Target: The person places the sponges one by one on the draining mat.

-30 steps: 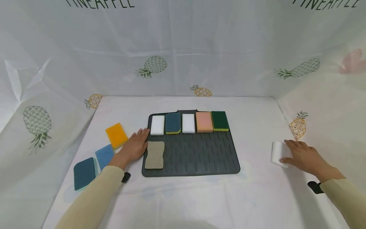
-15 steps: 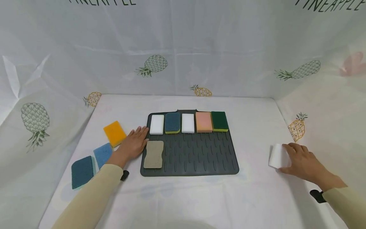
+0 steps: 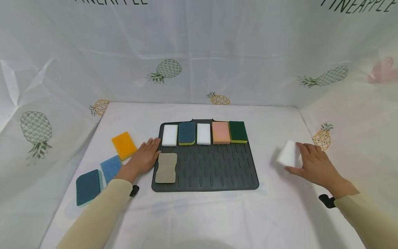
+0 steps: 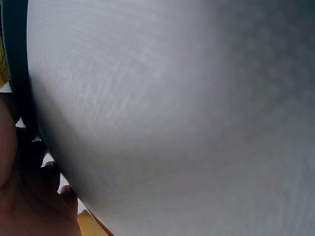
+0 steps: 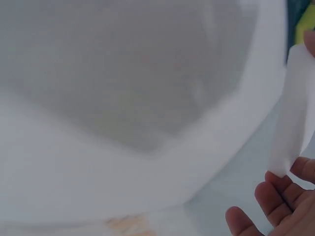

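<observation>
My right hand (image 3: 317, 169) pinches a white sponge (image 3: 288, 154) between thumb and fingers, tilted and held above the table right of the mat. In the right wrist view the same white sponge (image 5: 293, 113) is gripped at its ends. At the left edge of the dark grey ribbed mat (image 3: 217, 169), my left hand (image 3: 143, 157) lies with its fingers extended, touching the edge. Along the mat's back edge sit a white sponge (image 3: 169, 135), a dark blue sponge (image 3: 187, 133), another white sponge (image 3: 203, 134), a pink sponge (image 3: 221, 132) and a dark green sponge (image 3: 238, 131). A grey-beige wavy sponge (image 3: 166, 168) lies front left.
Left of my left arm lie an orange sponge (image 3: 124, 145), a light blue sponge (image 3: 111, 168) and a teal scouring sponge (image 3: 88, 187). A white cloth (image 3: 199, 218) covers the table, and pineapple-printed sheeting (image 3: 199, 45) hangs behind and at both sides.
My right hand has raised the white sponge off the table, tilted it and carried it left and away from me. The left hand has stayed on the mat's edge.
</observation>
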The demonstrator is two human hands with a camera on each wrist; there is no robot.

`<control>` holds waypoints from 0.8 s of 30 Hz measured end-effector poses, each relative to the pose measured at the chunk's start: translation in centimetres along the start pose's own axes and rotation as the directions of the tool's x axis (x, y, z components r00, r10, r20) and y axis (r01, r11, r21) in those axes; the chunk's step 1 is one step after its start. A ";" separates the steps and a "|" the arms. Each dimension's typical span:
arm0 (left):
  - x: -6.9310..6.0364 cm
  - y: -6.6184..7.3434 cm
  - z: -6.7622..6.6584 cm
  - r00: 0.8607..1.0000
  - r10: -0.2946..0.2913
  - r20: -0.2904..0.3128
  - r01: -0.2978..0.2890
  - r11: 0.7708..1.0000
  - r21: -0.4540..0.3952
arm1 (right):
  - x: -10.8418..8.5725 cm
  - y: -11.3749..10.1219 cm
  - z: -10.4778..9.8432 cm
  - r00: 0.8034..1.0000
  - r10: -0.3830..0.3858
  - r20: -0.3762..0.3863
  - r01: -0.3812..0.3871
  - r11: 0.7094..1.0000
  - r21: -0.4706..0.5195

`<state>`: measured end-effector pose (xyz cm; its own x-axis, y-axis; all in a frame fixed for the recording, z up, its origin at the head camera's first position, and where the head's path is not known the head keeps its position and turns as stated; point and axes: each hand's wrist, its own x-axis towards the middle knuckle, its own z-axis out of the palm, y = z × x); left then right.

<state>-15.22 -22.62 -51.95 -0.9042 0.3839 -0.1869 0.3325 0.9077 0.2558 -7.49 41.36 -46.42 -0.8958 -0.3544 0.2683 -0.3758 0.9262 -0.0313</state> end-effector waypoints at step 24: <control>0.1 0.2 0.1 1.000 -0.013 0.001 0.013 0.998 -0.054 | 13.4 -27.2 7.6 0.925 -0.310 0.219 0.282 0.947 0.152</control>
<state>-15.25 -22.43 -51.99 -0.9081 0.3724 -0.1915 0.3058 0.9022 0.3043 -11.03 10.44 -49.28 -0.7641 -0.6434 0.0469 -0.6444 0.7581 -0.1000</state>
